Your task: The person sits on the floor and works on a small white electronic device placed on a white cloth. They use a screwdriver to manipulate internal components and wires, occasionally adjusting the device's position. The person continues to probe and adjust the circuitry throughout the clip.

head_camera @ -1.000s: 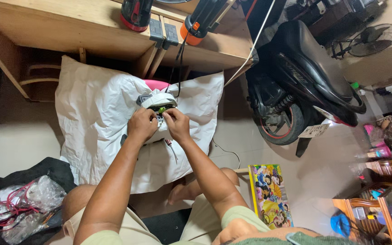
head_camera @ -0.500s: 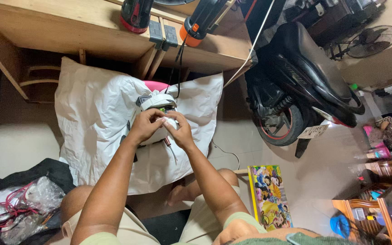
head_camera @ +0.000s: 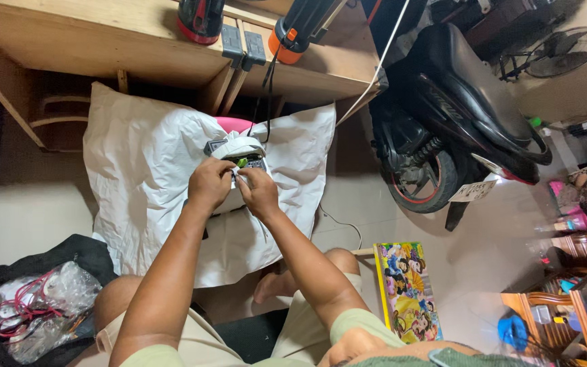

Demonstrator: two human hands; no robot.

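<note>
I sit on the floor with both arms stretched out over a large white sack (head_camera: 144, 170). My left hand (head_camera: 210, 185) and my right hand (head_camera: 258, 191) are closed together on a small white and dark device (head_camera: 239, 153) with a green part and thin wires. The fingers pinch at its near edge, and my hands hide its lower part. A pink object (head_camera: 234, 124) peeks out behind it.
A wooden desk (head_camera: 103, 47) stands beyond the sack with two lanterns and a power strip (head_camera: 242, 44) on it. A black scooter (head_camera: 450, 122) is parked at right. A colourful box (head_camera: 407, 291) lies by my right knee. A black bag of cables (head_camera: 32, 306) sits at left.
Both hands slid slightly nearer to me along the device and now pinch its lower edge. The device stays in the same place on the sack.
</note>
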